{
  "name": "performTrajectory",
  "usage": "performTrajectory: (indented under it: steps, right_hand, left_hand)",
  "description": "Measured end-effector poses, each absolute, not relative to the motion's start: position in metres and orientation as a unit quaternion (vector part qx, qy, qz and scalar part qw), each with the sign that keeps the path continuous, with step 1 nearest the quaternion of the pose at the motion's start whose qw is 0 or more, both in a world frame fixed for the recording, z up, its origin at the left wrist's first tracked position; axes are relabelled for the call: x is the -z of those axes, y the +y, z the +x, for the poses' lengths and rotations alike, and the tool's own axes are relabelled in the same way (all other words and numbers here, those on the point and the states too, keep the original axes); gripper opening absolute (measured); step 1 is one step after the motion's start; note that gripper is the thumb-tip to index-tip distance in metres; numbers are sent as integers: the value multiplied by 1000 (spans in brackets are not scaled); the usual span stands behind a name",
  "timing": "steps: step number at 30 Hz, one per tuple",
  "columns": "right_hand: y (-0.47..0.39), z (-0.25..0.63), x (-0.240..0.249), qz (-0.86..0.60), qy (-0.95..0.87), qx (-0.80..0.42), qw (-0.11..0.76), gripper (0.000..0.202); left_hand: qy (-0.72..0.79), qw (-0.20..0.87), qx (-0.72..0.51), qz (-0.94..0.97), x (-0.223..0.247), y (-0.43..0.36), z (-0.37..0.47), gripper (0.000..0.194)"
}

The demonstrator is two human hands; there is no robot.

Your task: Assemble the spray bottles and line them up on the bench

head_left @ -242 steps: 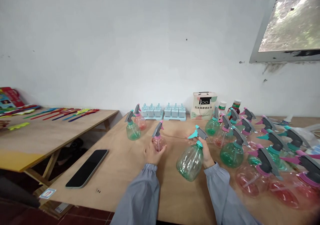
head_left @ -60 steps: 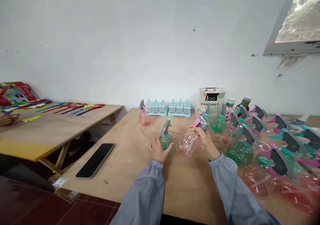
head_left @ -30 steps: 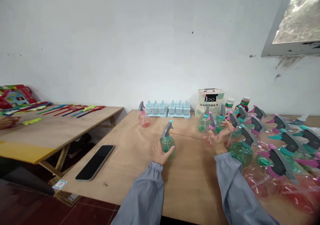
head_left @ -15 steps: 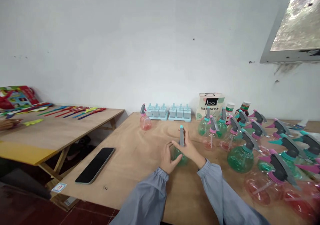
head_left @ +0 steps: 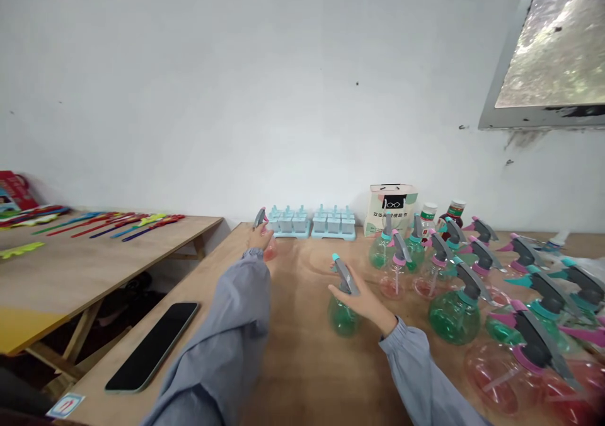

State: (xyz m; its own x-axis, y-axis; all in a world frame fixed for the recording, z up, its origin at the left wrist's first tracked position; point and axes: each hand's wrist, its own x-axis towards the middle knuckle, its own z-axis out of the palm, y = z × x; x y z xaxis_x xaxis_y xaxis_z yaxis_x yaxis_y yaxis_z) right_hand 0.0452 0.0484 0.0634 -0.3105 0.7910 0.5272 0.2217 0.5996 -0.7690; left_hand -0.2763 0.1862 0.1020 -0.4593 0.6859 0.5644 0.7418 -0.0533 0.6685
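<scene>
My right hand [head_left: 362, 293] is wrapped round the neck of a green spray bottle [head_left: 343, 317], just under its grey trigger head with a teal nozzle. That bottle is upright on the wooden table, or very close to it. Stretched out to the far left, my left hand [head_left: 258, 239] has its fingers closed about the upper part of a pink spray bottle [head_left: 270, 249]. The hand hides much of that bottle; its grey head shows above the fingers.
Several pink and green spray bottles [head_left: 456, 316] crowd the table's right side. Pale blue ice-pop moulds [head_left: 333, 225] and a paper bag [head_left: 390, 208] stand by the wall. A phone [head_left: 154, 347] lies at the left edge. Another table [head_left: 94, 256] holds colourful strips.
My left hand has left the green spray bottle and reached forward and left to the pink one. My right hand has stayed at the green bottle. The view has shifted slightly.
</scene>
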Motion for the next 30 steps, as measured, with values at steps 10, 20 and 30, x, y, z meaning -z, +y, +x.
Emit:
performTrajectory:
  steps: [10,20,30]
  right_hand:
    - [50,52,-79,-342,-673,-350,554,30]
    - [40,62,-111,-253,-543,-499,626,31]
    - [34,68,-118,-232,-576,-512,593,29]
  left_hand:
    - [-589,101,516,-614,-27,115,-204,33]
    - [-513,298,477,-648,2,37,-136,30]
    - [-515,294,477,-649,-1,28,-129,29]
